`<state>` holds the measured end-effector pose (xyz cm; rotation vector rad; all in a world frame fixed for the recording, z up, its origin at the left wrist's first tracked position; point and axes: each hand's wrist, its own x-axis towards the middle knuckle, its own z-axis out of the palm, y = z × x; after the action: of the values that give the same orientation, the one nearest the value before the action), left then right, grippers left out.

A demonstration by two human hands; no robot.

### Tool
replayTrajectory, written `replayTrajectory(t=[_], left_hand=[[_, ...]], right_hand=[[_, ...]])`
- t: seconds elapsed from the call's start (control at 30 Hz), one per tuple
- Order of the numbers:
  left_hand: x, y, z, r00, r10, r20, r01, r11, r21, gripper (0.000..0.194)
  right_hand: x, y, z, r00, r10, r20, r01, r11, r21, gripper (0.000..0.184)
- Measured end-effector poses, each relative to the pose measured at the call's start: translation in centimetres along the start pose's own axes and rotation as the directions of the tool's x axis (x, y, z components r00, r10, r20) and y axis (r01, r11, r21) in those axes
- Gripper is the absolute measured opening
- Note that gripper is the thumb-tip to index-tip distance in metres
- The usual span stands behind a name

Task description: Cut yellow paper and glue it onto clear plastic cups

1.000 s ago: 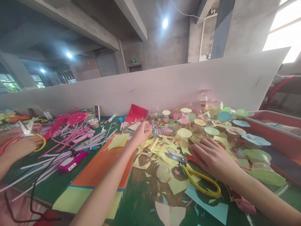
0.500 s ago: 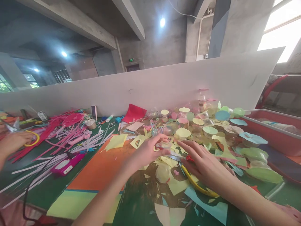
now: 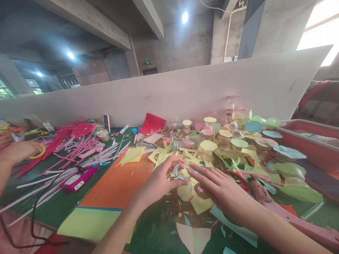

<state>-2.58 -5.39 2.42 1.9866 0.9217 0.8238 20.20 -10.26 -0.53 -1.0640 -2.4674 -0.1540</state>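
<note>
My left hand (image 3: 165,174) pinches a small clear plastic piece with a blue-edged rim (image 3: 179,172) between thumb and fingers. Alongside it, my right hand (image 3: 215,181) has its fingers stretched out, with the fingertips at the rim; whether they touch it I cannot tell. Just beyond the right hand shows a red curved handle (image 3: 239,175), partly hidden. A pink glue gun (image 3: 299,223) lies beside my right forearm. Under the hands are yellow paper scraps (image 3: 198,203) and a clear round plastic piece (image 3: 184,192).
Bottle pieces topped with coloured paper (image 3: 239,143) crowd the back right, near a pink bin (image 3: 315,144). Orange paper (image 3: 113,183) lies left of my hands, with pink and white strips (image 3: 87,148) beyond. At the far left, another person's hand (image 3: 19,153) holds yellow-handled scissors (image 3: 38,151).
The yellow-handled scissors under my right hand are no longer seen there; a red handle now shows beyond it. The piece in my left hand is turned, its blue rim showing. The glue gun has come into view.
</note>
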Motion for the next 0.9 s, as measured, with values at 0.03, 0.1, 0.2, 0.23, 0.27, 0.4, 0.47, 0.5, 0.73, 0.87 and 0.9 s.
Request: replayTrajectory(t=[0.03, 0.1, 0.2, 0.23, 0.27, 0.4, 0.47, 0.5, 0.73, 0.87, 0.9], left_hand=[[-0.19, -0.03, -0.05, 1.000, -0.003, -0.002, 0.003, 1.000, -0.004, 0.042], [-0.57, -0.06, -0.12, 1.000, -0.025, 0.003, 0.025, 1.000, -0.005, 0.042], [-0.93, -0.09, -0.08, 0.998, -0.061, 0.025, 0.060, 0.998, 0.008, 0.041], [-0.98, -0.11, -0.03, 0.997, -0.065, 0.029, 0.064, 0.998, 0.019, 0.041], [-0.99, -0.12, 0.01, 0.997, -0.065, 0.032, 0.064, 0.997, 0.035, 0.040], [-0.97, -0.11, 0.12, 0.997, -0.077, 0.021, 0.074, 0.993, 0.096, 0.034], [-1.00, -0.08, 0.12, 0.996, -0.087, 0.018, 0.084, 0.990, 0.112, 0.032], [-1.03, -0.06, 0.11, 0.996, -0.090, 0.019, 0.087, 0.989, 0.118, 0.031], [-1.13, 0.14, 0.17, 0.996, -0.077, 0.036, 0.070, 0.982, 0.178, 0.028], [-1.12, 0.13, 0.20, 0.997, -0.047, 0.058, 0.035, 0.980, 0.197, 0.024], [-1.13, 0.09, 0.21, 0.998, -0.035, 0.061, 0.022, 0.980, 0.196, 0.022]], right_hand=[[-0.06, -0.06, 0.06, 1.000, -0.006, 0.002, 0.006, 1.000, 0.002, 0.066], [-0.17, -0.17, 0.21, 1.000, -0.013, 0.000, 0.013, 1.000, 0.003, 0.066], [-0.21, -0.28, 0.38, 1.000, -0.015, 0.004, 0.015, 1.000, 0.002, 0.065], [-0.19, -0.30, 0.41, 1.000, -0.016, 0.007, 0.016, 1.000, 0.003, 0.064], [-0.17, -0.30, 0.44, 1.000, -0.016, 0.011, 0.016, 1.000, 0.005, 0.064], [-0.12, -0.34, 0.48, 1.000, -0.005, 0.017, 0.005, 1.000, 0.013, 0.064], [-0.12, -0.40, 0.44, 1.000, 0.000, 0.018, 0.000, 1.000, 0.015, 0.066], [-0.11, -0.44, 0.40, 1.000, -0.001, 0.018, 0.001, 1.000, 0.017, 0.067], [0.04, -0.41, 0.28, 0.999, -0.018, 0.027, 0.018, 1.000, 0.004, 0.076], [-0.15, -0.25, 0.59, 1.000, -0.017, 0.026, 0.017, 1.000, 0.024, 0.080], [-0.21, -0.23, 0.66, 1.000, -0.012, 0.019, 0.012, 0.999, 0.035, 0.080]])
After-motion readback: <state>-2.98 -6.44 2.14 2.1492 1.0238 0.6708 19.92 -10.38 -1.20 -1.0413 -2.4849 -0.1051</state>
